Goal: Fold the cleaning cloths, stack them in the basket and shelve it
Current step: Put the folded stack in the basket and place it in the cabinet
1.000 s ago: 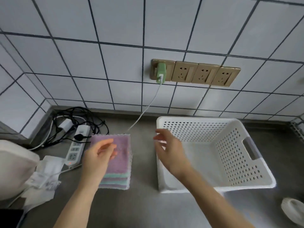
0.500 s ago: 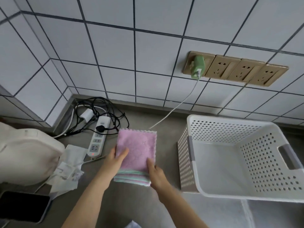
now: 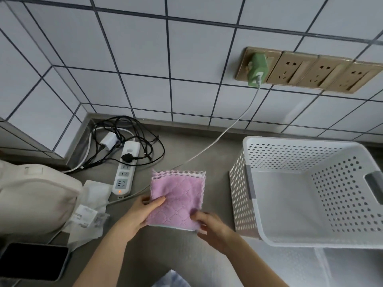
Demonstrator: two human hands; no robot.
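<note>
Now both hands are on the stack of folded cloths (image 3: 178,198) in the lower middle of the frame. The left hand (image 3: 141,212) has a closed grip on the stack's left edge, thumb lying on the pink top cloth and the fingers hidden beneath. The right hand (image 3: 207,222) pinches the stack's near right corner, thumb on top. Scalloped edges of the lower cloths show fanned at the far side, and a pale green edge peeps out along the near side.

To the right, just beside the stack with a strip of bare grey counter (image 3: 217,162) between them, stands the white perforated basket (image 3: 244,193); its left wall faces the cloths and its right side runs off the frame. Behind the stack a white cable (image 3: 228,129) runs up to a green charger (image 3: 257,69) plugged into the gold wall sockets (image 3: 323,73) at upper right.

Left of the stack the room is tighter: a white power strip (image 3: 125,168) with a tangle of black cords (image 3: 128,133) in the corner, crumpled packaging (image 3: 91,212), a cream bag (image 3: 31,199) at the left edge and a dark phone (image 3: 35,259) at lower left. Print on the packaging is too small to read.
</note>
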